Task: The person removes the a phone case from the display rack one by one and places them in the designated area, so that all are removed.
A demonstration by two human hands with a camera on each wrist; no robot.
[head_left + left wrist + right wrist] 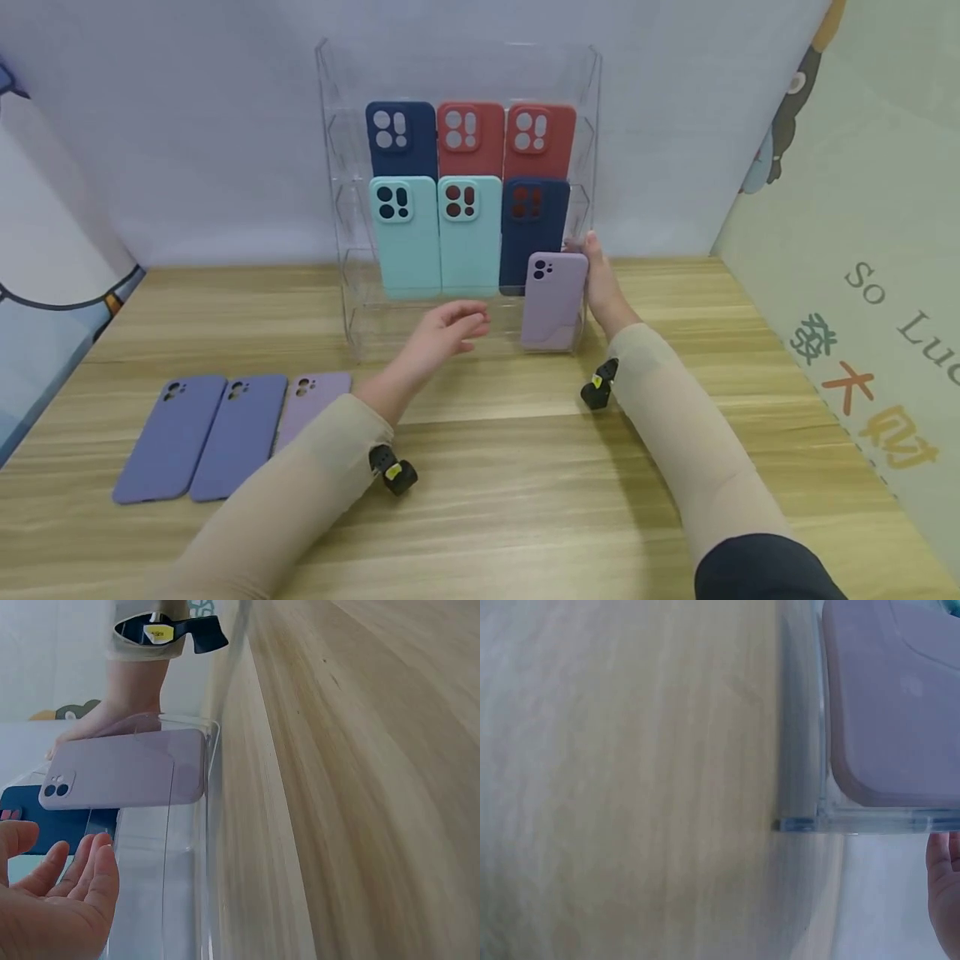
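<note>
Wood-grain tabletop (480, 517) spreads beneath both my hands in the head view, with a white backdrop (225, 167) beyond them and a printed pale-green wall (840, 225) past my right hand (606, 292). Ahead of my left hand (450, 329), which is relaxed and holds nothing, stands a tiered clear acrylic rack (459, 71). It carries a navy phone case (402, 154) and two red cases (471, 142) above, two mint cases (408, 254) and a second navy case (536, 242) lower. The lilac case (555, 308) stands lowest, just beside my right hand; whether I pinch anything there I cannot tell. Left of my left hand lie two periwinkle cases (172, 437) and another lilac one (315, 392).

In the left wrist view, my left fingers curve loosely, apart from the racked lilac case.

In the right wrist view, my right fingers show outside the rack's wall.
</note>
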